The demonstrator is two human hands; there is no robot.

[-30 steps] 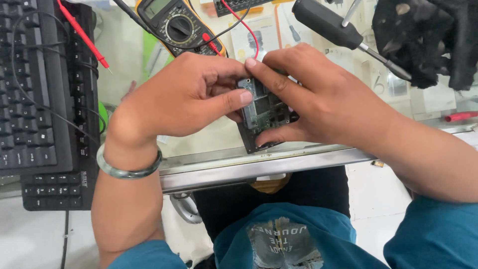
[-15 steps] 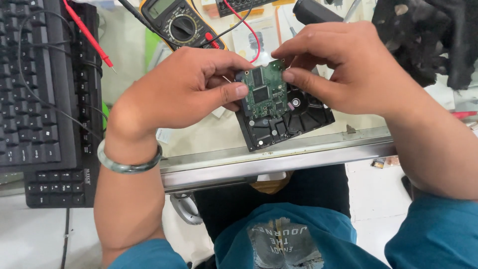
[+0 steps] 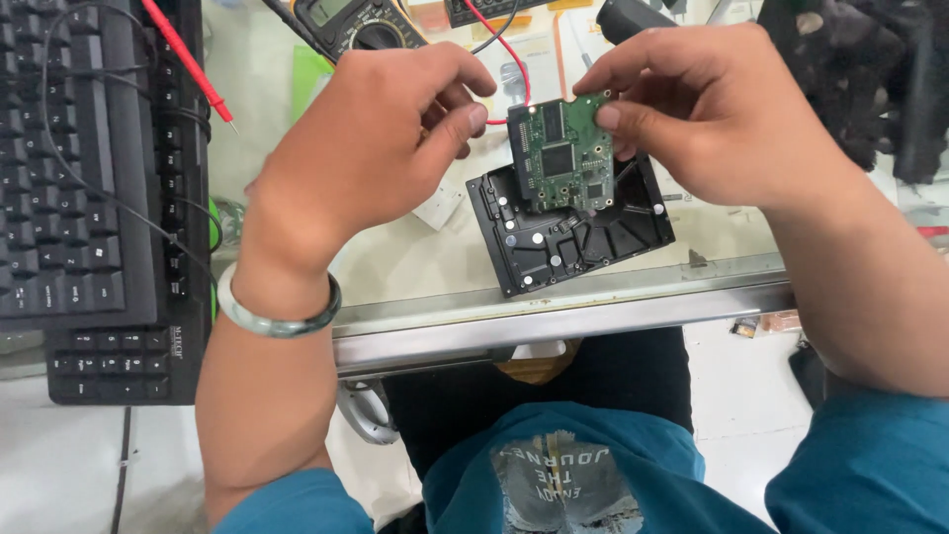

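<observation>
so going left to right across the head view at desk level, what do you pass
black keyboard → red probe → left hand → green circuit board, pinched by both hands above the black hard drive body → right hand → dark black object at the far right

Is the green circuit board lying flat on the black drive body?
No, both hands hold the green circuit board lifted above the black drive body.
</observation>
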